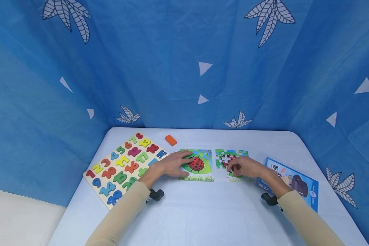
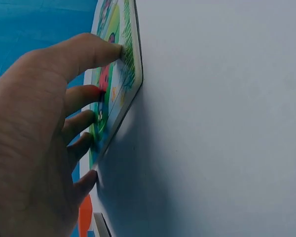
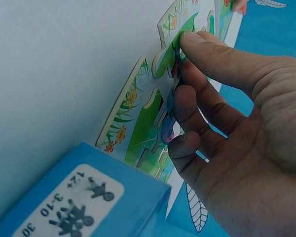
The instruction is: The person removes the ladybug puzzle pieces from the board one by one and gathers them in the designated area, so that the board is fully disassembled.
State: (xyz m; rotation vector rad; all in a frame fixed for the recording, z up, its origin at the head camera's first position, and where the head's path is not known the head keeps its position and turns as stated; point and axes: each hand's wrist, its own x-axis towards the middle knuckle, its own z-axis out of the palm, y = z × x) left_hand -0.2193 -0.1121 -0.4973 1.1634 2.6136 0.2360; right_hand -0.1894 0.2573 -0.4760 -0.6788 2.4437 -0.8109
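Observation:
My left hand [image 1: 173, 164] rests with spread fingers on a square ladybug picture board [image 1: 207, 176] in the middle of the table. In the left wrist view its thumb lies by the board's lower grassy edge. To the right lies a partly fitted jigsaw [image 1: 219, 164] of the same ladybug, with gaps between some pieces. Over its lower part, my right hand [image 1: 247, 166] pinches a green-edged puzzle piece [image 3: 164, 61] between thumb and index finger, the other fingers curled in. The fingers partly hide that piece and the jigsaw's centre.
At the left lies a wooden number board [image 1: 113, 163] with several coloured numerals. An orange block [image 1: 171, 140] sits behind my left hand. A blue puzzle box [image 1: 312, 191] stands close to the jigsaw, beside my right forearm. Blue curtain [image 1: 184, 68] encloses the table's back and sides.

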